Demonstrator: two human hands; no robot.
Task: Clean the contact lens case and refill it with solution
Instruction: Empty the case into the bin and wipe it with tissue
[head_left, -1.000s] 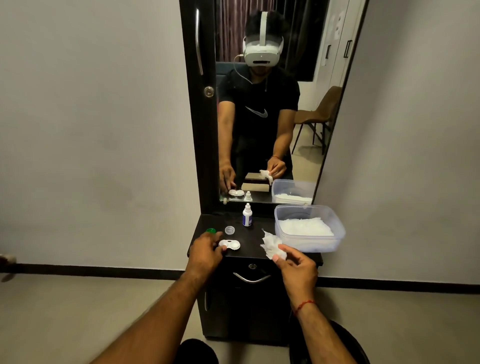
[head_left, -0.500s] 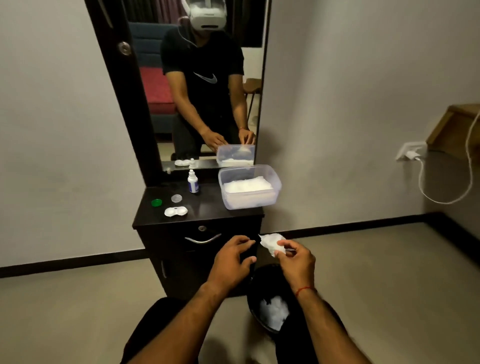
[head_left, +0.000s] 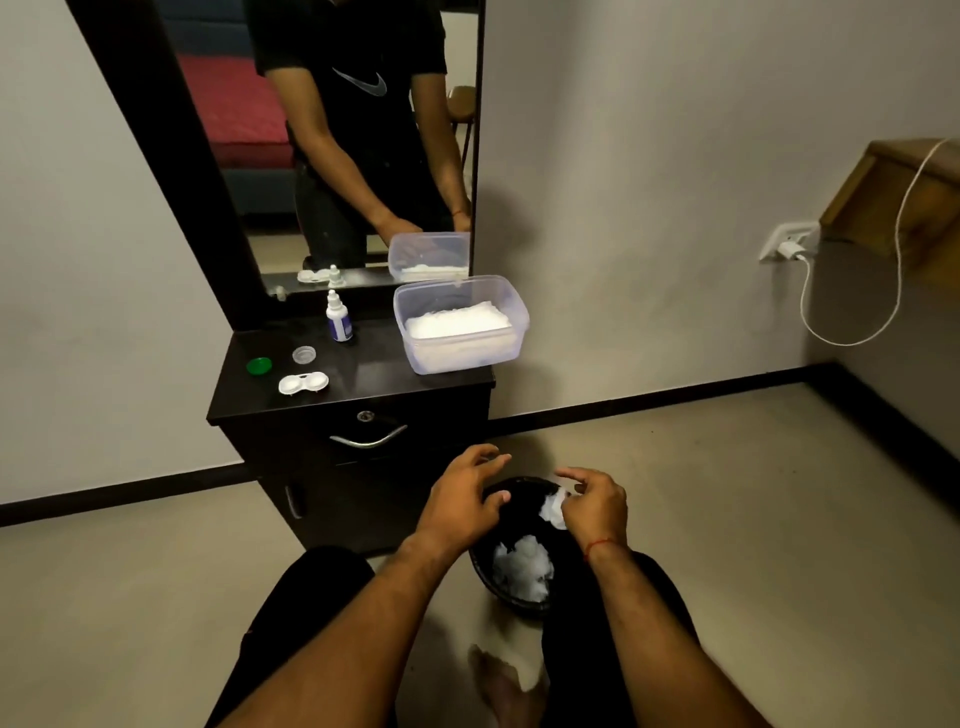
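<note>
The white contact lens case (head_left: 303, 384) lies open on the dark dresser top (head_left: 363, 371), with a green cap (head_left: 258, 366) and a clear cap (head_left: 304, 355) beside it. Behind them stands a small solution bottle (head_left: 338, 322). Both my hands hover low over a black bin (head_left: 519, 597) on the floor. My left hand (head_left: 462, 499) is empty, fingers spread. My right hand (head_left: 595, 504) has its fingers apart, and a crumpled white tissue (head_left: 551, 509) sits just below them, inside the bin's mouth. More white tissue (head_left: 522, 569) lies in the bin.
A clear plastic tub (head_left: 511, 306) of white tissues stands on the dresser's right end. A mirror (head_left: 332, 130) rises behind the dresser. A drawer handle (head_left: 368, 441) faces me. A wall socket with a white cable (head_left: 800, 291) is at right. My bare foot (head_left: 501, 680) is near the bin.
I have turned from the dresser down to the bin. My right hand carried the tissue over the bin and opened its fingers; my left hand left the lens case and came down alongside.
</note>
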